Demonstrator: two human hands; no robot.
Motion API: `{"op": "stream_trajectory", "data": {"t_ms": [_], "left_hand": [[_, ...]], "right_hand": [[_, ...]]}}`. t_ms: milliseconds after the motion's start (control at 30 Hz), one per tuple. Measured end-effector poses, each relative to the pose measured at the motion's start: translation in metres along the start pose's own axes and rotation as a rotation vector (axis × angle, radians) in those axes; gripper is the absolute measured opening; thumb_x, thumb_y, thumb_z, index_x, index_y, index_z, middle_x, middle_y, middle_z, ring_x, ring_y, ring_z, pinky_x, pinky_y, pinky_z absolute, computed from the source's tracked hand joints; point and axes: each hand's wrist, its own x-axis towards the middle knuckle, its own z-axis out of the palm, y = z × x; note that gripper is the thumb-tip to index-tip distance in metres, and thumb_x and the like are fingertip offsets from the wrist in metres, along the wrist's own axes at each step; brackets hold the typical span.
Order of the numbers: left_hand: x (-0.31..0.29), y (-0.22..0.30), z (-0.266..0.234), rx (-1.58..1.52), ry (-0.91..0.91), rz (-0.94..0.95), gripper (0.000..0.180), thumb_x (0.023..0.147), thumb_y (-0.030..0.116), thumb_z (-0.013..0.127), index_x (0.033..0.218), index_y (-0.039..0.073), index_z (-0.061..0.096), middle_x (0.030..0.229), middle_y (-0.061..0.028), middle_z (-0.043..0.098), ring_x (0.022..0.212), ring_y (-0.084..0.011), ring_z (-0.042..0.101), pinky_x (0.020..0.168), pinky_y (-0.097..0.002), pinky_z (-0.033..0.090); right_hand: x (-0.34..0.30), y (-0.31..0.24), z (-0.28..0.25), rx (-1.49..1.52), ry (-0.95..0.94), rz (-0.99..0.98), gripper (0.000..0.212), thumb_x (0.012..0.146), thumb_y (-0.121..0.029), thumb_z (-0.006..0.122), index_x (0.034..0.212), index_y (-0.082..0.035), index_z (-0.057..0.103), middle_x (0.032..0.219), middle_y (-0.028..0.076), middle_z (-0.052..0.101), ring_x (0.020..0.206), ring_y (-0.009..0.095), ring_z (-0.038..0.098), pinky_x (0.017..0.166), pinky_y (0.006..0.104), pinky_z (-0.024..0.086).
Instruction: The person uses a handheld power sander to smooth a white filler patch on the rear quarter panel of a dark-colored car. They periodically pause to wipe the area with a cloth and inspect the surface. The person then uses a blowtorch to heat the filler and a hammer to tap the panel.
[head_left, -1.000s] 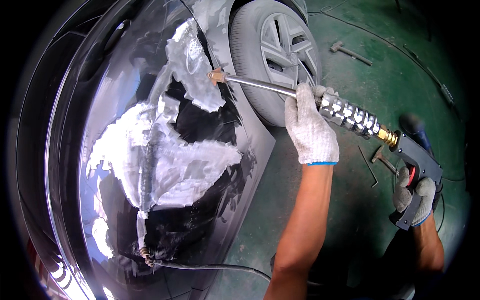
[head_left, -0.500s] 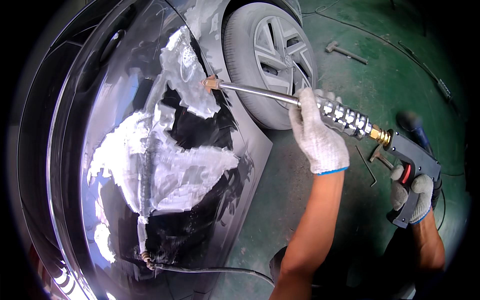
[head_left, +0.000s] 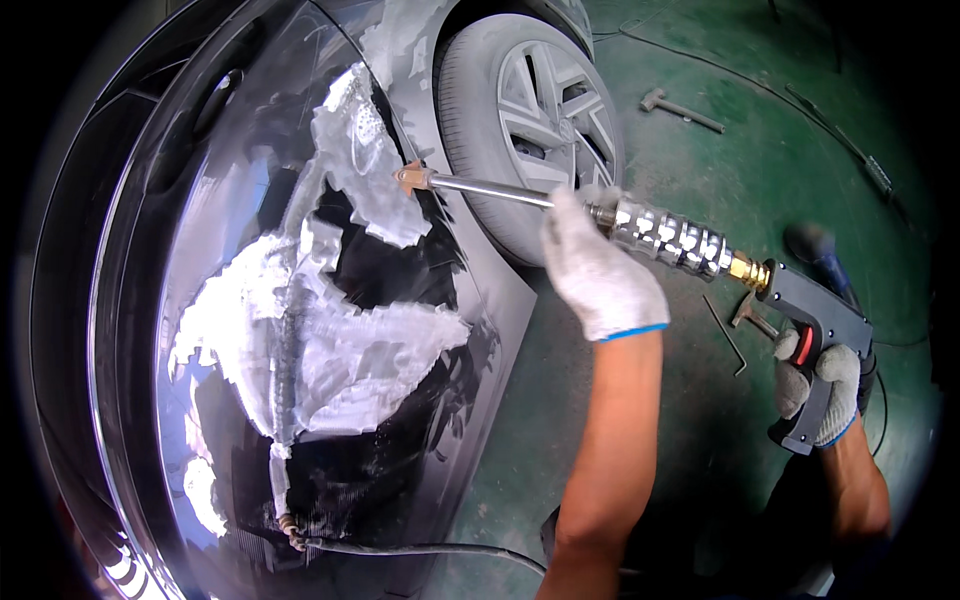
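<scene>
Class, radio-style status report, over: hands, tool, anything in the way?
Left hand at steel rod; right hand gripping black handle. Copper tip at bare-metal patch, contact unclear. Hammers on floor, away from tip.

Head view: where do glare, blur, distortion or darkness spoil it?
Head view, left: glare whitens part of the bare-metal patch, and the long edges of the car bow; head view, right: highlights dot the gun-shaped tool, and the blue-bodied tool on the floor looks blurred at its head; head view, corners: black; head view, lower right: too dark to read.
</scene>
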Motion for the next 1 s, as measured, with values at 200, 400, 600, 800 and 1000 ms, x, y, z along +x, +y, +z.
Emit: {"op": "stream_trajectory", "data": {"t_ms": [200, 400, 600, 800, 1000], "left_hand": [[0.009, 0.018, 0.009, -0.463, -0.037, -0.095, 0.059, 0.108, 0.065, 0.039, 0.082, 0.013, 0.052, 0.063, 0.0034, 0.039, 0.047, -0.0090, 0.030, 0.066, -0.0316, 0.053], [0.030, -0.001, -0.010, -0.662, -0.410, -0.114, 0.044, 0.108, 0.047, 0.056, 0.078, 0.015, 0.051, 0.062, 0.0059, 0.033, 0.050, -0.0099, 0.034, 0.075, -0.0349, 0.056], [0.016, 0.003, 0.010, -0.200, 0.017, -0.004, 0.027, 0.108, 0.033, 0.056, 0.099, 0.008, 0.056, 0.076, 0.0013, 0.046, 0.060, -0.0126, 0.045, 0.086, -0.0459, 0.060], [0.023, 0.008, 0.004, -0.225, -0.046, -0.022, 0.023, 0.107, 0.030, 0.058, 0.106, 0.007, 0.057, 0.081, 0.0027, 0.049, 0.064, -0.0116, 0.047, 0.092, -0.0499, 0.058], [0.026, 0.006, 0.001, -0.226, -0.078, -0.034, 0.024, 0.107, 0.031, 0.058, 0.107, 0.007, 0.056, 0.080, 0.0029, 0.048, 0.064, -0.0117, 0.046, 0.092, -0.0496, 0.058]], "right_hand": [[-0.006, 0.001, 0.007, -0.374, -0.173, -0.128, 0.057, 0.069, -0.016, 0.084, 0.113, 0.015, 0.066, 0.073, 0.022, 0.070, 0.060, 0.032, 0.071, 0.056, 0.0411, 0.062], [-0.009, 0.000, 0.005, -0.363, -0.291, -0.107, 0.051, 0.074, -0.011, 0.082, 0.118, 0.009, 0.065, 0.076, 0.024, 0.070, 0.065, 0.035, 0.071, 0.057, 0.0443, 0.061], [-0.018, 0.007, 0.014, -0.005, 0.010, -0.050, 0.048, 0.080, -0.015, 0.067, 0.122, 0.008, 0.063, 0.076, 0.023, 0.067, 0.064, 0.033, 0.068, 0.058, 0.0443, 0.061], [-0.010, 0.010, 0.014, -0.069, 0.015, -0.050, 0.046, 0.077, -0.016, 0.068, 0.118, 0.004, 0.067, 0.077, 0.020, 0.069, 0.060, 0.032, 0.068, 0.058, 0.0423, 0.061], [-0.008, 0.011, 0.010, -0.077, -0.024, -0.064, 0.045, 0.079, -0.015, 0.069, 0.117, 0.009, 0.064, 0.081, 0.020, 0.067, 0.060, 0.030, 0.065, 0.056, 0.0443, 0.059]]}}
